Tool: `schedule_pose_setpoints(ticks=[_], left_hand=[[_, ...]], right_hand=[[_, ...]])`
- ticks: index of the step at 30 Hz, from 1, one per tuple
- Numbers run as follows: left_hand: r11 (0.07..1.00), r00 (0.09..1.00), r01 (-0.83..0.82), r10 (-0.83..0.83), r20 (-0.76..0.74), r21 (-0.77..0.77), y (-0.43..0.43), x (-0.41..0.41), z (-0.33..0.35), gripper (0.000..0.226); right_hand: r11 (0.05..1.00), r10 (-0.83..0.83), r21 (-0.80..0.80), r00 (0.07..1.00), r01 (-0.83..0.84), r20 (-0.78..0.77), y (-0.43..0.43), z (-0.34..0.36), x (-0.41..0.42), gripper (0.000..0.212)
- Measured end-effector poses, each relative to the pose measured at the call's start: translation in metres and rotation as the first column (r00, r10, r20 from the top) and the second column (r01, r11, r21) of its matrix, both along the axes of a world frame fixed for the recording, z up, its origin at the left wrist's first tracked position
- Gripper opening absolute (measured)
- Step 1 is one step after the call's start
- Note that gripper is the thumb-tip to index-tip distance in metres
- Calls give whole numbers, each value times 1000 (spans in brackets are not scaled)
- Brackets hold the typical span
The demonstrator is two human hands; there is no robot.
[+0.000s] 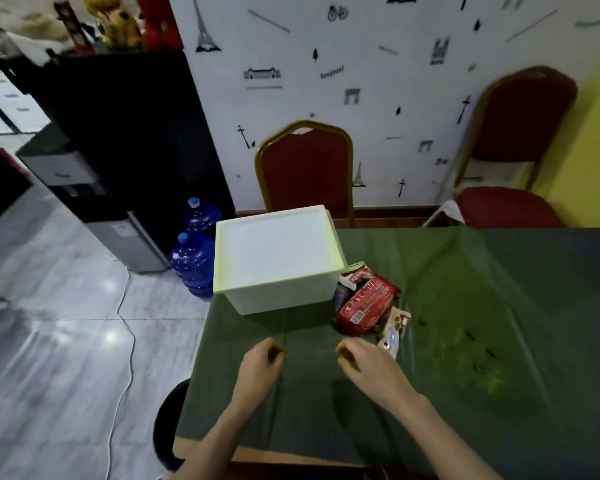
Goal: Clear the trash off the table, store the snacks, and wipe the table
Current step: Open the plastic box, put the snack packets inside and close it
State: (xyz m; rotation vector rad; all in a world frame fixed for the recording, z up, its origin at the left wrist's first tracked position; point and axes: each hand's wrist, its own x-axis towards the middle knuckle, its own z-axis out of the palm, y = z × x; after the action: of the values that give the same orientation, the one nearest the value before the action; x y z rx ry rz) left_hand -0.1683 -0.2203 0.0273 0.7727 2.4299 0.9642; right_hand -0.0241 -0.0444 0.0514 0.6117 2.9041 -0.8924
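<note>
On the green tablecloth (326, 410) stands a white lidded storage box (274, 258), near the table's left edge. To its right lie a red snack pack (364, 306), a purple wrapper (342, 294) and a brown-and-white packet (394, 329). My left hand (262, 363) and my right hand (366, 362) hover in front of the box with fingers curled. Each seems to pinch a small brown piece at its fingertips, blurred. Small dark and yellowish scraps (471, 351) are scattered on the cloth at the right.
Two red chairs (305, 171) (506, 202) stand behind the table against the wall. Two blue water jugs (193, 261) sit on the floor at the left, beside a dispenser (129, 244). A black round object (167, 427) sits below the table's near-left corner. A white cable (125, 323) runs along the floor.
</note>
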Motion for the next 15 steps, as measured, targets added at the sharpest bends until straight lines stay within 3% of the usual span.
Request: schedule_pose_setpoints(ticks=[4, 8, 12, 15], left_hand=[[950, 952, -307, 307, 20, 56, 8, 18, 11, 25], [924, 910, -339, 370, -186, 177, 8, 11, 47, 32], [859, 831, -418, 493, -257, 296, 11, -38, 66, 16], [857, 794, -480, 515, -324, 185, 8, -94, 61, 31]], right_hand=[[993, -57, -108, 996, 50, -62, 43, 4, 3, 6], [959, -228, -198, 966, 201, -122, 78, 25, -28, 8], [942, -324, -162, 924, 295, -200, 100, 40, -71, 13], [912, -393, -196, 903, 360, -172, 95, 42, -102, 14]])
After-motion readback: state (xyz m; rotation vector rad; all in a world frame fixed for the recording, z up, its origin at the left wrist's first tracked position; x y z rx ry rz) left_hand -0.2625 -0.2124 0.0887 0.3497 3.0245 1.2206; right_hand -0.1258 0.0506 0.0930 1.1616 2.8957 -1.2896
